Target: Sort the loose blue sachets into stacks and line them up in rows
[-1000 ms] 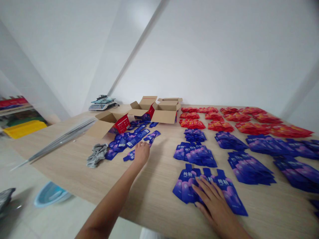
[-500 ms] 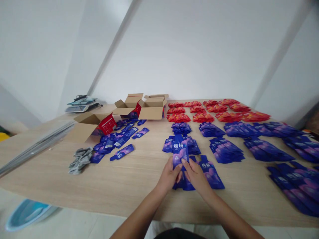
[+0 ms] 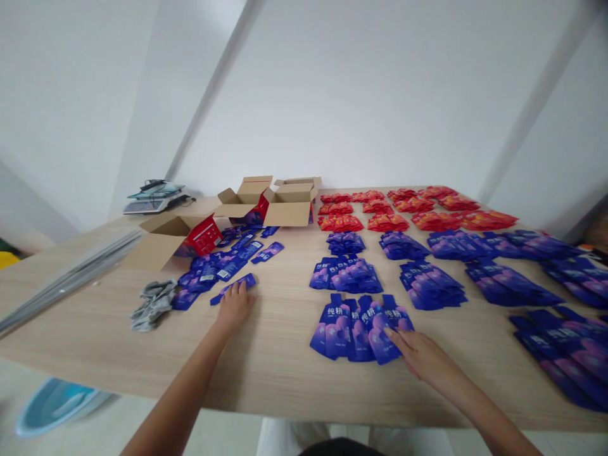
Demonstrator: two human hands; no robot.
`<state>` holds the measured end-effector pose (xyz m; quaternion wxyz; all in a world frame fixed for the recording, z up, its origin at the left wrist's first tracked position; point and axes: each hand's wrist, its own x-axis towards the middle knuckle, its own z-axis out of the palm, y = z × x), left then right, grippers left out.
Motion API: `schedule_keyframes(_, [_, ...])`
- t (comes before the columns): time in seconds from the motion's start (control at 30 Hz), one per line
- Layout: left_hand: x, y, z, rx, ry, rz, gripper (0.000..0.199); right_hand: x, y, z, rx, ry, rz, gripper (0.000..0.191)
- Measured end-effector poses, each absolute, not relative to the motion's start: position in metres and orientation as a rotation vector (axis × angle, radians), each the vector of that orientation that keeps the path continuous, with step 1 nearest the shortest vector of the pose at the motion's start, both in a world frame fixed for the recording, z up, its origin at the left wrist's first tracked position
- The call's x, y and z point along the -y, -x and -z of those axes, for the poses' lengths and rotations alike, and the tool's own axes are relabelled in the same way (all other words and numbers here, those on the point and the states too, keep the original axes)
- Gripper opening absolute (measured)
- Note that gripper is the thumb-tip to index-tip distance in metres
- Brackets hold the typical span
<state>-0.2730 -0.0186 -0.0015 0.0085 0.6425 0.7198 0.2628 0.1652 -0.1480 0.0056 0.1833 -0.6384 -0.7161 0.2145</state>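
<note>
My left hand [image 3: 234, 306] lies over a single purple-blue spouted pouch [image 3: 247, 280] on the left side of the table, fingers slightly apart on top of it. Its fingertips touch the pouch, which is flat on the wood. Near the front middle, my right hand [image 3: 420, 352] has thumb and forefinger closed at the edge of a purple-blue pouch [image 3: 377, 332]. That pouch overlaps others in a fanned row [image 3: 335, 329], all with pale Chinese lettering and lying face up. The fingers under the right hand are partly hidden.
Fanned groups of purple pouches [image 3: 432, 283] and red pouches [image 3: 389, 221] cover the right side. Open cartons [image 3: 289, 212], a loose pouch heap [image 3: 213, 269], grey gloves [image 3: 152, 304], a scale [image 3: 152, 204] and long metal strips [image 3: 71, 278] are on the left. A blue basin [image 3: 57, 405] stands below.
Both hands held one pouch together over the front row; they have parted. The left moved left to the lone pouch, the right sits at the row, where the pouches now lie fanned.
</note>
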Motion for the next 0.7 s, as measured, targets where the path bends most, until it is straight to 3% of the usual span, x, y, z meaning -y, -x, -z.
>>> schedule_keyframes(0.13, [0.024,0.278,0.008,-2.172,-2.259,-0.760,0.031,0.141,-0.173,-0.014,2.046,2.046,-0.243,0.053])
schedule_keyframes(0.23, [0.031,0.275,0.002,-1.972,-2.477,-0.672,0.034,0.138,-0.172,-0.023,2.019,2.010,-0.213,0.046])
schedule_keyframes(0.37, [0.051,0.233,-0.017,-1.610,-2.637,-0.621,0.033,0.136,-0.147,-0.032,1.895,1.685,-0.684,0.042])
schedule_keyframes(0.57, [0.094,0.134,-0.051,-0.848,-2.794,-0.932,0.031,0.136,-0.082,-0.040,1.460,1.242,-1.527,0.050])
schedule_keyframes(0.7, [0.108,0.104,-0.049,-1.110,-2.446,-1.316,0.029,0.139,-0.071,-0.039,1.262,1.173,-1.585,0.047])
